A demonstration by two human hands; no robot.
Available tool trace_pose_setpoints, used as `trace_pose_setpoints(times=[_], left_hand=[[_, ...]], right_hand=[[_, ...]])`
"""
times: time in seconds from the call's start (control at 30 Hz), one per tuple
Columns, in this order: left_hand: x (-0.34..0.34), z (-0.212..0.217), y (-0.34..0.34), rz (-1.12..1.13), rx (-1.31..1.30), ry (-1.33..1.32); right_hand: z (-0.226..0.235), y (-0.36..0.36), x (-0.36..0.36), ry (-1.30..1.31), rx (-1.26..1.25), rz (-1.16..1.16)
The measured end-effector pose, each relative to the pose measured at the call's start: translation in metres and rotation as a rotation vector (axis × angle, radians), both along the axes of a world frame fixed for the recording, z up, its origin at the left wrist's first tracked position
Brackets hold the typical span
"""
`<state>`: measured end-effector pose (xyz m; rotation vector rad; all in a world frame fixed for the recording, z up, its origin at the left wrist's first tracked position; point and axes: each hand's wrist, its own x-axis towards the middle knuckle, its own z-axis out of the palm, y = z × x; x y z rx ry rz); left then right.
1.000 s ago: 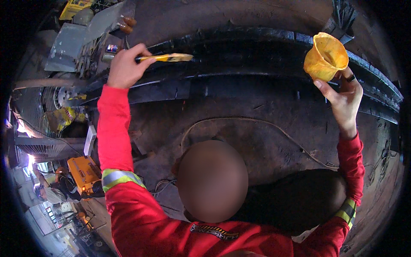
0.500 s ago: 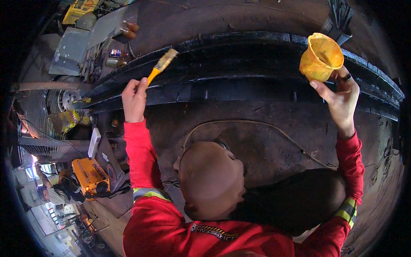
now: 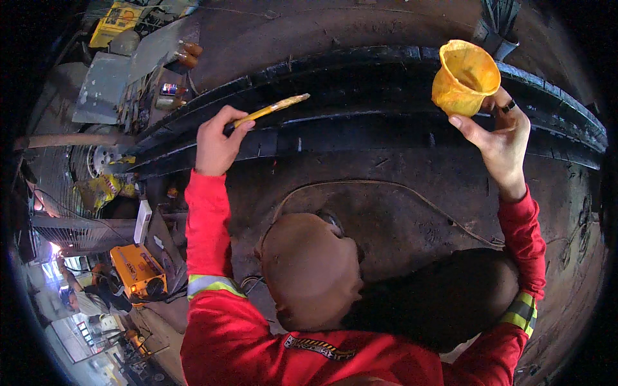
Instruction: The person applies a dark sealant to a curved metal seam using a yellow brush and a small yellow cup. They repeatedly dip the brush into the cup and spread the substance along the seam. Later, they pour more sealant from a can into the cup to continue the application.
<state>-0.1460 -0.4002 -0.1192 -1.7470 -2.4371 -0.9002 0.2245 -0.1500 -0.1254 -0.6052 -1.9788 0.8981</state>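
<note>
— Head view, looking up with them: what's each hand got?

— The left hand [image 3: 217, 140] is closed around a yellow-handled brush [image 3: 270, 109], gripped low on the handle; the bristle end points right and slightly up, lying against the black curved beam [image 3: 360, 96] that arcs across overhead; held that way, I'd judge, so the bristles meet the metal flat rather than jab at it.

— And the other?

— The right hand [image 3: 499, 138] is wrapped about the base of a yellow cup [image 3: 465, 77], stained and crumpled; it sits high at the right, close under the same beam, mouth tipped toward the brush side; near enough, I'd say, that the brush can reach it without the arm dropping; what's inside I cannot tell.

— Are the two hands near each other?

— Well apart; both arms in red sleeves [image 3: 207, 225] with reflective bands, raised overhead.

— Anything else around?

— A thin cable [image 3: 386, 186] loops over the rusty brown surface [image 3: 399, 219] below the beam; off to the left a yellow machine [image 3: 136, 270] and a grey metal panel [image 3: 103, 87] among clutter; too blurred to say more.
</note>
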Motion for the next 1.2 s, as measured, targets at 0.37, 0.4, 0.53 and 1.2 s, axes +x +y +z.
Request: trace_pose_setpoints(times=[0.37, 0.4, 0.53, 1.2], left_hand=[[-0.013, -0.020, -0.011, 0.173, 0.220, -0.159], [-0.007, -0.026, -0.011, 0.180, 0.273, -0.243], [0.021, -0.022, 0.002, 0.410, 0.347, -0.626], [0.174, -0.029, 0.064, 0.242, 0.222, -0.292]], right_hand=[[-0.002, -0.001, -0.001, 0.033, -0.055, 0.007], [-0.004, 0.000, 0.000, 0.037, -0.066, 0.007], [0.001, -0.002, 0.002, 0.046, -0.019, 0.023], [0.190, 0.101, -0.005, 0.369, -0.007, 0.389]])
